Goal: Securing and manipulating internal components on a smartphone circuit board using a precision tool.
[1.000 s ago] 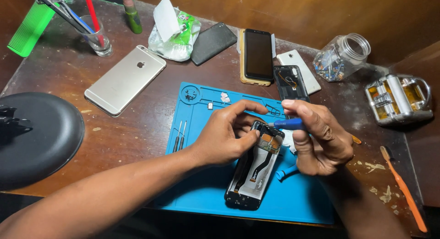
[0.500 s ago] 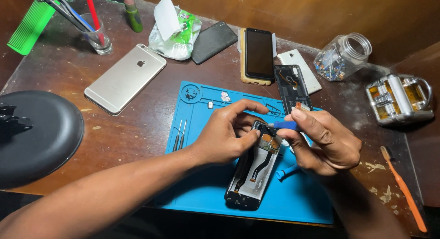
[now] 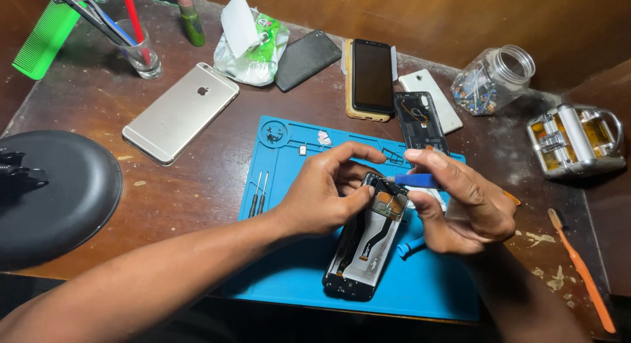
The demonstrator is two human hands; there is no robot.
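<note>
On the blue repair mat (image 3: 296,277), the opened phone (image 3: 367,241) is lying face down with its back cover off, and the left hand (image 3: 325,195) is closing around its top edge, thumb pressing beside the camera end. Compared with a second ago, the right hand (image 3: 463,208) is pinching the blue-handled tool (image 3: 415,180) lower and flatter, its tip now reaching the phone's upper corner, so the work on that corner is getting under way rather than finishing.

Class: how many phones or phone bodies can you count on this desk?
5: opened phone under both hands; silver phone left; black-screened phone, white phone and opened black phone at back. Dark cover's contents unclear.
</note>
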